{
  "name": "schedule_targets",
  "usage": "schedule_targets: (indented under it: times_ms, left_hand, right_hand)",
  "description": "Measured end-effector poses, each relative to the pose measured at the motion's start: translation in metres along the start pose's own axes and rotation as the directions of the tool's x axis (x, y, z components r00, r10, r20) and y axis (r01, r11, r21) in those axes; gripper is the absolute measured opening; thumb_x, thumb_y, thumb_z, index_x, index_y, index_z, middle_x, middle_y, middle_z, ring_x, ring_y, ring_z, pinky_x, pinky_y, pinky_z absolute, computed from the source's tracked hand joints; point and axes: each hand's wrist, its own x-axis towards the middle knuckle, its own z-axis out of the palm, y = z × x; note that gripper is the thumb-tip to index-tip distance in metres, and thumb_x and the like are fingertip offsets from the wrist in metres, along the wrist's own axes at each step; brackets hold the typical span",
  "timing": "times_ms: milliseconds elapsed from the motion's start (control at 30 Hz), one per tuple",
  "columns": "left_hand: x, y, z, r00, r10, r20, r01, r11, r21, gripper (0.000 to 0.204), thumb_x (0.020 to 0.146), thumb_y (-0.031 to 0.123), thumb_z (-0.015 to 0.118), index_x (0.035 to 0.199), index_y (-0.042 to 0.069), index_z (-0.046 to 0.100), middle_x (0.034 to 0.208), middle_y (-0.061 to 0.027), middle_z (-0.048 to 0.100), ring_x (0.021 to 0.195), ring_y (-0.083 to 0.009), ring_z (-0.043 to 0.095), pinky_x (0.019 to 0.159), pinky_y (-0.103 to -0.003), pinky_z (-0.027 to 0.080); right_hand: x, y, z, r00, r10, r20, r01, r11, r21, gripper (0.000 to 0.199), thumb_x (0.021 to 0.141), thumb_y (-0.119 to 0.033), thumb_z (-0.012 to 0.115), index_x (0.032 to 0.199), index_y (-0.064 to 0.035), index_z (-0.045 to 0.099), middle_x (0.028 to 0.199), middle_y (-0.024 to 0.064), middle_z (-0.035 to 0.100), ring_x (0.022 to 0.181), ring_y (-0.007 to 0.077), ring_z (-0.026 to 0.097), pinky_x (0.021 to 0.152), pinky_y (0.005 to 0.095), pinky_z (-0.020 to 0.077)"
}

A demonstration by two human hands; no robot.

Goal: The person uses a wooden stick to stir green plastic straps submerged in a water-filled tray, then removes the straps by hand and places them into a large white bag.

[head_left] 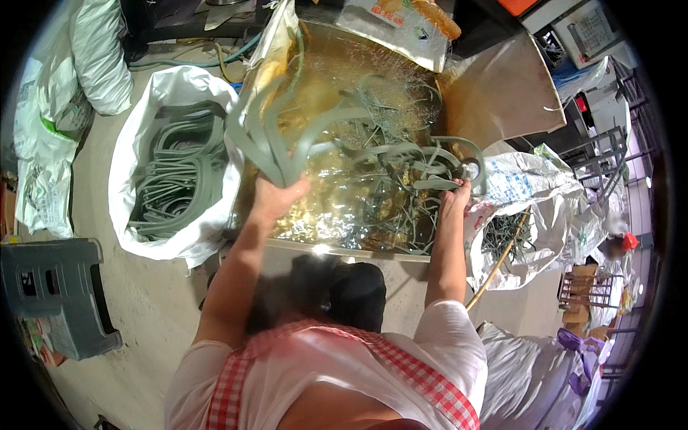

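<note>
My left hand point(278, 199) is closed around a bunch of flat grey-green rubbery strips point(266, 147), which fan out and loop above the left side of a water-filled tub point(337, 251). Over the tub's right side, my right hand point(456, 195) has its fingers closed on a grey-green strip point(434, 184). Some strips stretch across the water between the two hands, partly blurred. Thin cut scraps point(401, 226) of the same colour lie tangled in the water below. Left of the tub, an open white sack point(123, 183) holds many looped strips point(175, 175).
Right of the tub, a white sack point(545, 269) contains thin scraps, with a wooden stick point(499, 261) leaning in it. A dark plastic stool point(54, 287) is at far left. A brown board point(494, 93) rises at the tub's back right. Filled bags point(100, 57) stand behind.
</note>
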Motion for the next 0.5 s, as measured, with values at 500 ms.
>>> schedule_targets:
  times_ms: [500]
  left_hand:
    - [-0.012,-0.007,0.039,0.82,-0.54,0.191,0.548,0.641,-0.538,0.029,0.078,0.008,0.064,0.103,-0.006,0.058,0.101,-0.0158,0.063,0.084,-0.023,0.063,0.078,-0.036,0.051]
  right_hand:
    - [-0.223,0.115,-0.015,0.55,0.012,0.835,0.797,0.292,-0.529,0.031,0.068,-0.008,0.071,0.095,0.0001,0.056,0.081,0.0077,0.06,0.071,0.0177,0.058,0.065,0.0318,0.0464]
